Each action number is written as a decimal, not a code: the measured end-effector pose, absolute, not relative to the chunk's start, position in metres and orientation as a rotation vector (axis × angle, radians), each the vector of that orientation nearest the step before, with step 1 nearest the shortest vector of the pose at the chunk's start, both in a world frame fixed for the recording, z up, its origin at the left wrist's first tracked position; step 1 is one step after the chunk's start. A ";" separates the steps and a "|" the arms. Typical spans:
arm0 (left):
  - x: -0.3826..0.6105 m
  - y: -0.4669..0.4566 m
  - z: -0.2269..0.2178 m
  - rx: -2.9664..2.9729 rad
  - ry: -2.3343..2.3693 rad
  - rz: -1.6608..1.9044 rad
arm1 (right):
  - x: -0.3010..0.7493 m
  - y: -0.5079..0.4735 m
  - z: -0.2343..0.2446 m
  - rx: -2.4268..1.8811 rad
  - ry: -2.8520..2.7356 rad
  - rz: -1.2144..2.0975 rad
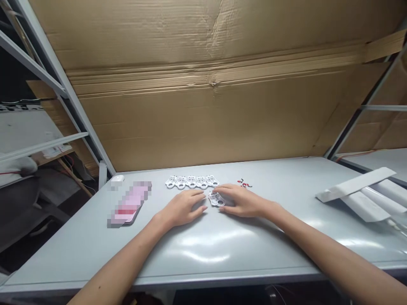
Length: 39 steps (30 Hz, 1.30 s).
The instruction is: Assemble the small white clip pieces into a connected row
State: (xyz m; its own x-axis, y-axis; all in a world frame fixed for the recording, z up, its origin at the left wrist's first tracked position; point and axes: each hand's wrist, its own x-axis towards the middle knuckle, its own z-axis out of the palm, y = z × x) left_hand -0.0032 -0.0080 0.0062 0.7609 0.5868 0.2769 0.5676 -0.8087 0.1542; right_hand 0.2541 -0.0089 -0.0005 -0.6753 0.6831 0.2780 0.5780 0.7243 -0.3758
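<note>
A small white flat part (pixel 216 199) with a round hole and small openings lies between my hands on the table. My right hand (pixel 242 201) has its fingertips at the part's far edge and its thumb at the near edge, so it is gripped between them. My left hand (pixel 183 206) rests just to the left, thumb and fingers apart, with nothing in it. Behind my hands stands a row of several similar white parts (pixel 191 182), set side by side. Several tiny red and black pieces (pixel 244 184) lie loose beyond my right hand.
A pink, blurred phone-like object (pixel 132 203) lies on the left, with a small white case (pixel 117 178) behind it. On the right is a white folded object (pixel 365 195) with a cable. Cardboard (pixel 203 127) walls the table's (pixel 178 262) back edge; metal frame bars (pixel 73 97) flank it.
</note>
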 end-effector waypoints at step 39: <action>-0.021 0.017 -0.011 2.476 1.933 0.218 | 0.260 0.020 -0.020 -1.373 -2.346 0.218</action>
